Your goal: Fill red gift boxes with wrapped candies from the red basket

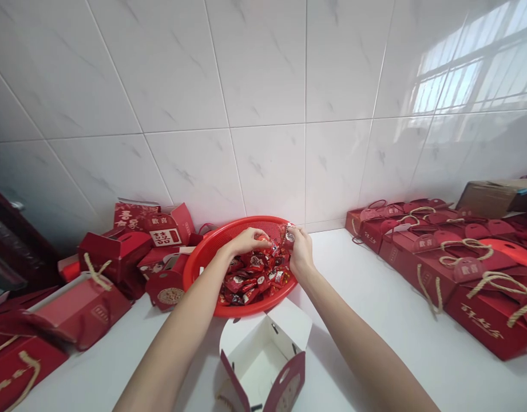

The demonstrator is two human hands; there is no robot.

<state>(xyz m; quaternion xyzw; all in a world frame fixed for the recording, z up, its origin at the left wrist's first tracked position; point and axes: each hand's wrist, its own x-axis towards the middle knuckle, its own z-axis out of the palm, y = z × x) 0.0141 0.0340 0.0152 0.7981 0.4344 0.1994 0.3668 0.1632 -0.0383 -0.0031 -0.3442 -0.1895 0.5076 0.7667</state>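
Note:
A red plastic basket [197, 289] holds a heap of red wrapped candies [257, 262]. Over its far side, my right hand [302, 252] pinches a shiny red candy packet [288, 236] with a white print. My left hand [245, 240] reaches in from the other side, its fingers curled on a red wrapped candy [267, 242]; the fingertips are partly hidden. Between my forearms, in front of the basket, stands an open gift box [263, 349], white inside and dark red outside. Its flaps are spread, and I see no candy in it.
Red gift boxes [464, 257] with rope handles stand in rows on the right, near a brown cardboard box [482, 197]. More red boxes [83, 303] are piled at the left. A tiled wall [267, 171] rises behind the white tabletop [332, 274].

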